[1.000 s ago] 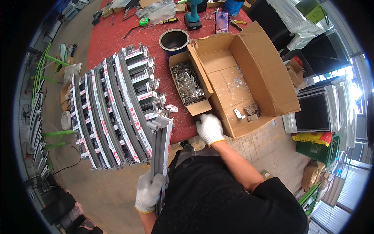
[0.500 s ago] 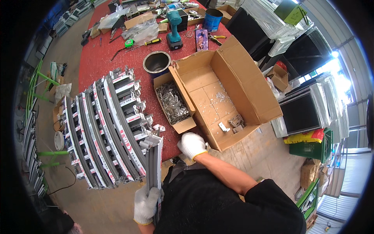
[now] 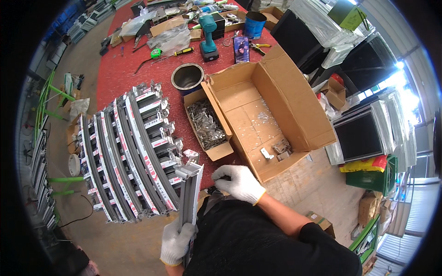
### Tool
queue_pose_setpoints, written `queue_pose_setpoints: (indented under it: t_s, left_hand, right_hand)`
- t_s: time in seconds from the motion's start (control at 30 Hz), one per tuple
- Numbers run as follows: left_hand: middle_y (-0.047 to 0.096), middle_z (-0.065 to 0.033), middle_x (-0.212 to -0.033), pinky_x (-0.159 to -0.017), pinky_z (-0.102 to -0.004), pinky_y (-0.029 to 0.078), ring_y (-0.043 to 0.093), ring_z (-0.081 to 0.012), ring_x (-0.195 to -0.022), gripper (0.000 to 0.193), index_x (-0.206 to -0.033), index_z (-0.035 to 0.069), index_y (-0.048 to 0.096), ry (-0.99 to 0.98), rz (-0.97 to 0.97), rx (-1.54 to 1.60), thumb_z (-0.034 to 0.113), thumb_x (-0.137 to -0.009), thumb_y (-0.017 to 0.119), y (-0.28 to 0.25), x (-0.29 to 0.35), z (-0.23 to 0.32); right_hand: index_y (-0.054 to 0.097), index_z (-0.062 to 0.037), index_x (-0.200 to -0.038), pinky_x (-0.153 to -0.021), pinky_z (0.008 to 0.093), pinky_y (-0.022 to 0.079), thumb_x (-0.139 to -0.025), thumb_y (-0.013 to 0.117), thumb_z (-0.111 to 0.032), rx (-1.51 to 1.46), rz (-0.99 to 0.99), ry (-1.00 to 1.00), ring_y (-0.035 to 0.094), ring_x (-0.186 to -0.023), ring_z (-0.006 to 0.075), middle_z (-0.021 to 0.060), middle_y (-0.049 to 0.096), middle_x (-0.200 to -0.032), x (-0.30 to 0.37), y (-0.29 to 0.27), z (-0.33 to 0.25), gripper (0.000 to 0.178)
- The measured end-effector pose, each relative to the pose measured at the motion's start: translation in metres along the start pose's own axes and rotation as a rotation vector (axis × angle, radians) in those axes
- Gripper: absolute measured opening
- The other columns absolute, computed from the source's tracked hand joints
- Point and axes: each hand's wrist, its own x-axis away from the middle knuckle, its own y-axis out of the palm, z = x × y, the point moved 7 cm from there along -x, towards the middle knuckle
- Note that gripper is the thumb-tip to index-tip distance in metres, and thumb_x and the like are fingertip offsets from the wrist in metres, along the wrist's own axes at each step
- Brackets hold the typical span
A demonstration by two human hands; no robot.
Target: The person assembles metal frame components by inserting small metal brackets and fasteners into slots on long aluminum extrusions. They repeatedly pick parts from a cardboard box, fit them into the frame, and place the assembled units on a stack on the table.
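In a white knit glove, my left hand (image 3: 177,243) is wrapped round the lower part of a grey aluminium profile (image 3: 188,195), held upright-slanting in front of my body. My right hand (image 3: 238,181), gloved too, is over the table's near edge, to the right of the profile's upper end and apart from it. Its fingers are curled together; whatever they may hold is too small to make out. Just beyond this hand stands a narrow cardboard box (image 3: 218,151) of small metal pieces (image 3: 206,122). Left of the profile lies a stack of similar profiles (image 3: 131,156) with white-and-red film.
A large open carton (image 3: 239,108) with a few metal brackets (image 3: 281,148) sits right of the small box. Beyond are a dark metal pot (image 3: 187,77), a teal cordless drill (image 3: 208,39), a tape measure (image 3: 155,53) and a blue can (image 3: 254,25) on the red table (image 3: 138,73).
My right hand has moved slightly right and toward my body, away from the small box, its fingers now turned toward the profile. The profile in my left hand has shifted slightly right.
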Motion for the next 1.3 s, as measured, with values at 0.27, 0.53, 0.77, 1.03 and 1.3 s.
queue_pose_setpoints:
  t_s: [0.27, 0.53, 0.77, 1.03, 1.3]
  left_hand:
    - [0.069, -0.0051, -0.078, -0.066, -0.0338, 0.050, 0.063, -0.0127, -0.072, 0.037, -0.103, -0.004, 0.077, -0.029, -0.061, 0.011, 0.033, -0.103, 0.072, 0.014, -0.001, 0.013]
    - [0.070, -0.0060, -0.080, -0.067, -0.0342, 0.051, 0.064, -0.0134, -0.074, 0.033, -0.102, -0.003, 0.077, 0.053, -0.084, -0.036, 0.029, -0.102, 0.070, 0.025, -0.005, 0.024]
    - [0.071, -0.0061, -0.083, -0.065, -0.0321, 0.049, 0.063, -0.0131, -0.071, 0.039, -0.110, -0.005, 0.076, -0.066, -0.101, -0.024, 0.032, -0.101, 0.070, 0.027, -0.001, 0.018]
    - [0.073, -0.0054, -0.092, -0.063, -0.0283, 0.048, 0.064, -0.0117, -0.071, 0.061, -0.130, -0.008, 0.074, -0.078, -0.130, -0.048, 0.045, -0.100, 0.072, 0.025, -0.004, 0.007]
    - [0.074, -0.0055, -0.093, -0.065, -0.0282, 0.049, 0.065, -0.0120, -0.074, 0.073, -0.129, -0.008, 0.074, -0.026, -0.146, -0.066, 0.059, -0.099, 0.078, 0.023, -0.006, 0.002]
  right_hand:
    - [0.081, 0.0019, -0.125, -0.083, 0.0337, 0.065, -0.109, 0.069, -0.014, -0.273, 0.075, 0.082, 0.080, -0.089, 0.0154, 0.0116, 0.084, -0.098, 0.004, -0.049, -0.039, 0.025]
    - [0.080, 0.0063, -0.126, -0.083, 0.0309, 0.064, -0.104, 0.077, -0.007, -0.344, 0.132, -0.031, 0.078, -0.089, 0.0131, 0.0101, 0.084, -0.103, -0.001, -0.092, -0.073, 0.026]
    - [0.080, 0.0063, -0.123, -0.081, 0.0318, 0.064, -0.106, 0.073, -0.005, -0.450, 0.125, -0.058, 0.077, -0.085, 0.0139, 0.0091, 0.083, -0.101, -0.005, -0.097, -0.089, 0.022]
    - [0.080, 0.0059, -0.122, -0.083, 0.0319, 0.065, -0.107, 0.071, -0.003, -0.171, 0.097, -0.216, 0.077, -0.087, 0.0130, 0.0101, 0.083, -0.099, -0.012, -0.096, -0.105, 0.019]
    - [0.081, 0.0012, -0.124, -0.081, 0.0339, 0.064, -0.107, 0.071, -0.009, -0.194, 0.056, -0.212, 0.079, -0.084, 0.0156, 0.0118, 0.083, -0.096, -0.017, -0.087, -0.101, 0.022]
